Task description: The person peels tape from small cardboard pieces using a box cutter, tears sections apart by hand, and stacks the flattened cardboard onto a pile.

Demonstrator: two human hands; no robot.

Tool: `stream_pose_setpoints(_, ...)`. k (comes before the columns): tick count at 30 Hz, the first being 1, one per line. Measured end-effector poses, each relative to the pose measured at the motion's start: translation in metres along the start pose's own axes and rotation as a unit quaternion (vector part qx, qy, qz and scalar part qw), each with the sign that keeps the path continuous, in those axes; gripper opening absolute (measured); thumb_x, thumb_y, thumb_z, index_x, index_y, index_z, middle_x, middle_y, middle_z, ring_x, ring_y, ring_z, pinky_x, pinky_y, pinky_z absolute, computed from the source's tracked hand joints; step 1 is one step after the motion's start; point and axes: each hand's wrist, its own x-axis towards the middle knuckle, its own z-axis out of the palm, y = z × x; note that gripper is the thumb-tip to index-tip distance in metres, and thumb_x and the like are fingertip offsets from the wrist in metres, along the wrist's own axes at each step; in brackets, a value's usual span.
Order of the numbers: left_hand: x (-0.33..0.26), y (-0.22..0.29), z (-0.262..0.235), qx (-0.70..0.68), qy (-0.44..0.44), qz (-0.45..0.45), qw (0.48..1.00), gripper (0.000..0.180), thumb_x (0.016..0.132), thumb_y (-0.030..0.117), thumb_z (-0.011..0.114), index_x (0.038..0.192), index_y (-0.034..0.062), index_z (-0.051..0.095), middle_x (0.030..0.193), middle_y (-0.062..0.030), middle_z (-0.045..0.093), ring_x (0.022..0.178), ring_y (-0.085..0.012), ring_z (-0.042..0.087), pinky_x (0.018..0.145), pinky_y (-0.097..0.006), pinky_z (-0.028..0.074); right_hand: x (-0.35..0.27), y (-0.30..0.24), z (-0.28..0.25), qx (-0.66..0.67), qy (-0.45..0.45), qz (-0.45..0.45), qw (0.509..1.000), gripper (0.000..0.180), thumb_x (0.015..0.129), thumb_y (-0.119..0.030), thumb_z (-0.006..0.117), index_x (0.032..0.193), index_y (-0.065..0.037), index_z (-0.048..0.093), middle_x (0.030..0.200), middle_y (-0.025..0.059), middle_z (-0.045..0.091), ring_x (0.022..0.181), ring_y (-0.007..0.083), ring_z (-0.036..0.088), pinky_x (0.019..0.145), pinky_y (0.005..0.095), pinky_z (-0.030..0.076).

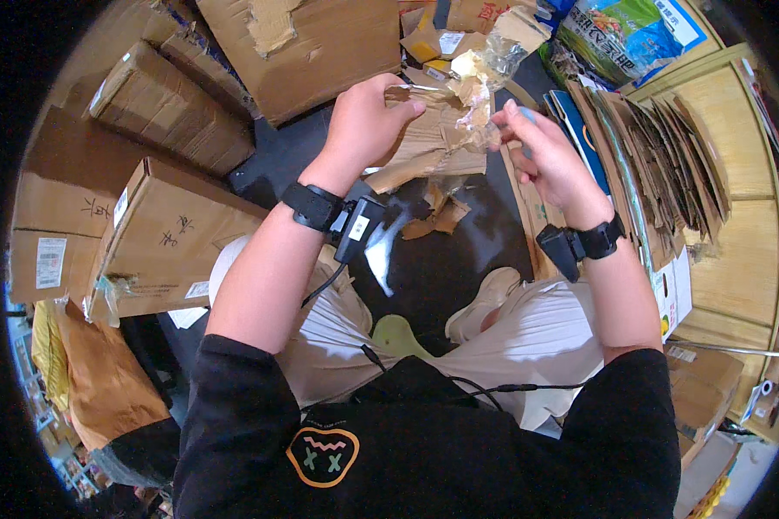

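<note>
My left hand (pixel 365 125) grips the left edge of a torn, creased piece of brown cardboard (pixel 428 130), thumb lying on top. Ragged paper and crumpled clear packing tape (pixel 492 136) run along the cardboard's right edge. There my right hand (pixel 550 160) has its fingers bent in a pinch on the tape; the fingertips partly cover the contact. Both wrists carry black straps with small devices. Below the cardboard, torn cardboard scraps (pixel 441 214) lie on the dark floor.
Large cardboard boxes (pixel 182 238) stand at the left, and another big carton (pixel 307 52) at the far side. Flattened cardboard sheets (pixel 666 164) lean upright by a wooden cabinet (pixel 736 277) at the right. A colourful plastic sack (pixel 619 43) sits far right. A green stool edge (pixel 395 336) shows between my legs.
</note>
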Motion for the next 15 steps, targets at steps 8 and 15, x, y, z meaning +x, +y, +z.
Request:
stream_pose_setpoints(8, -0.004, 0.008, 0.004, -0.04, -0.047, 0.014, 0.998, 0.043, 0.08, 0.032, 0.074, 0.109, 0.0016, 0.063, 0.094, -0.0163, 0.068, 0.087, -0.0294, 0.066, 0.081, -0.037, 0.051, 0.001, 0.005, 0.012, 0.01, 0.009, 0.046, 0.999, 0.024, 0.087, -0.029, 0.065, 0.075, -0.01, 0.058, 0.062, -0.0033, 0.052, 0.047, 0.0057, 0.042, 0.042, 0.0215, 0.032)
stream_pose_setpoints(15, -0.025, 0.05, -0.013, -0.202, -0.178, 0.145, 0.952, 0.049, 0.079, 0.032, 0.076, 0.113, 0.0009, 0.06, 0.095, -0.0138, 0.067, 0.088, -0.0272, 0.065, 0.081, -0.036, 0.05, 0.001, 0.005, 0.008, 0.132, 0.078, 0.082, 0.985, 0.017, 0.088, -0.023, 0.06, 0.078, -0.01, 0.055, 0.061, -0.0035, 0.05, 0.047, 0.0068, 0.04, 0.047, 0.024, 0.037)
